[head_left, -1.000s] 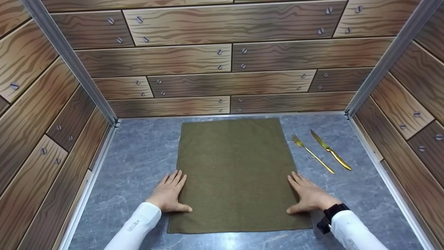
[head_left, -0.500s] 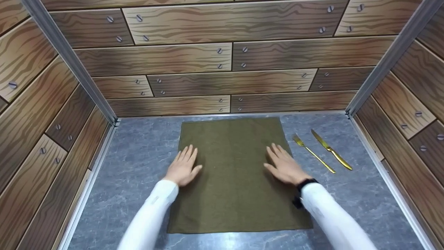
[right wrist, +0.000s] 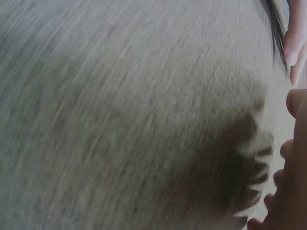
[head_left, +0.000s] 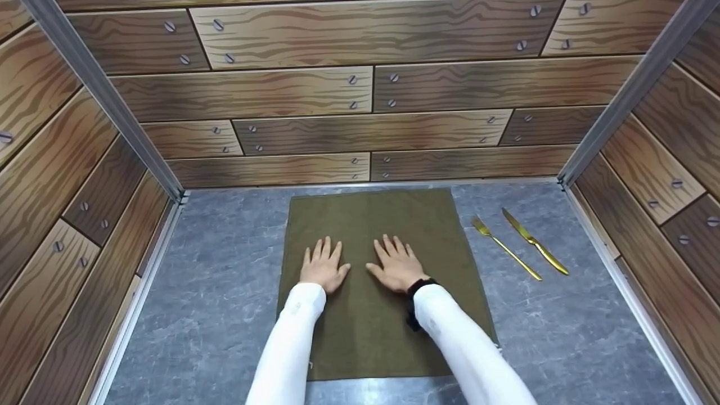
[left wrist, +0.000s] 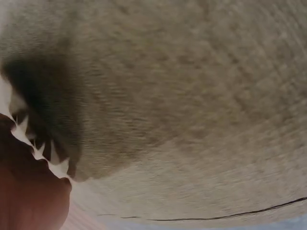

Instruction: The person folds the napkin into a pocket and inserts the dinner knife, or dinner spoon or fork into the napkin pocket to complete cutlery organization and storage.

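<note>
Both grips are empty: the left hand point(head_left: 324, 267) and the right hand point(head_left: 397, 269) lie palm down over an olive-green cloth point(head_left: 360, 225), fingers straight and fanned, thumbs turned toward each other. Left fingers point to 12 o'clock, right ones to 11. Whether every fingertip presses the fabric I can't tell; the wrist views are blurred, with shadow around the fingers and each hand cut off at the border.

That cloth is spread flat in the middle of a grey marbled tabletop point(head_left: 225, 281). Seen at this slant, its long axis seems to run from 12 to 6 o'clock, its far edge close to the back wall point(head_left: 315, 93). A white left sleeve point(head_left: 288, 343) hides the corner at 7 o'clock, and a white right sleeve point(head_left: 467, 337) covers the one at 5; both run out of sight toward 6. Around the right wrist sits a black band point(head_left: 419, 288), its dark attachment hard to make out.

Toward 2 o'clock, just beside the cloth, lies a gold fork point(head_left: 506, 248), tines to 11. Next to it, farther out, a gold knife point(head_left: 530, 240) lies nearly parallel, blade tip also toward 11. Plank-patterned walls rise at 9, 12 and 3.
</note>
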A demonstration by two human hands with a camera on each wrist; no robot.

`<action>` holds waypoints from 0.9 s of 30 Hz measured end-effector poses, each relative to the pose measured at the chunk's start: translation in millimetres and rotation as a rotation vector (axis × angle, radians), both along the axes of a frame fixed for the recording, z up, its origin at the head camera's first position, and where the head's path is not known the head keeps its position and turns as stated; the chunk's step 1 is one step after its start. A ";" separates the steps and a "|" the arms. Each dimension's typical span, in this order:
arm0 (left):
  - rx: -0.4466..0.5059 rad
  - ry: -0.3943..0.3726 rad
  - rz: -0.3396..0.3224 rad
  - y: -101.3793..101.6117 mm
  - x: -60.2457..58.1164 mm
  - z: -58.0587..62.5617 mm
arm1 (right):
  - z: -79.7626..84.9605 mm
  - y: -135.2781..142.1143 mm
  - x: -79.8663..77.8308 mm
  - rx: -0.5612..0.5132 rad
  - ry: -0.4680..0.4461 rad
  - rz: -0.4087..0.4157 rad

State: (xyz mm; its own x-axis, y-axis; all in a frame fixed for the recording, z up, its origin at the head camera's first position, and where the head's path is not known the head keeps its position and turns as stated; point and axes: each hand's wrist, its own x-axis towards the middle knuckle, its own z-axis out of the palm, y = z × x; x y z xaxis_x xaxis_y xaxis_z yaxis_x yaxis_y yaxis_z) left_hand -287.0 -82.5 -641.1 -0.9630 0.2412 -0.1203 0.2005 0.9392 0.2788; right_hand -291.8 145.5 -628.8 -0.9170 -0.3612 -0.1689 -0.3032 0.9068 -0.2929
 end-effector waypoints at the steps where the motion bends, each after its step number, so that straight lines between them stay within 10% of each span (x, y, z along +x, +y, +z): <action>1: -0.009 -0.010 0.005 -1.5 0.2 -1.0 | 0.2 0.2 -0.7 0.005 -0.018 -0.015; 15: -0.070 -0.082 -0.033 -8.8 -2.8 -3.3 | -5.6 94.8 -13.6 0.026 -0.075 -0.313; 27: -0.058 -0.082 -0.031 -9.5 -3.5 0.8 | 0.3 103.6 -5.6 0.024 -0.038 -0.305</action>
State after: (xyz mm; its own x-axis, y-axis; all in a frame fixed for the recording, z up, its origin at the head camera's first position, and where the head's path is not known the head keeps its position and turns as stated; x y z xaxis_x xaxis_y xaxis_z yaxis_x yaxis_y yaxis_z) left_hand -290.5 -91.9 -640.2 -0.9414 0.2615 -0.2129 0.2089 0.9478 0.2407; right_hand -297.4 249.2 -628.5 -0.9753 -0.0659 -0.2107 -0.0051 0.9609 -0.2767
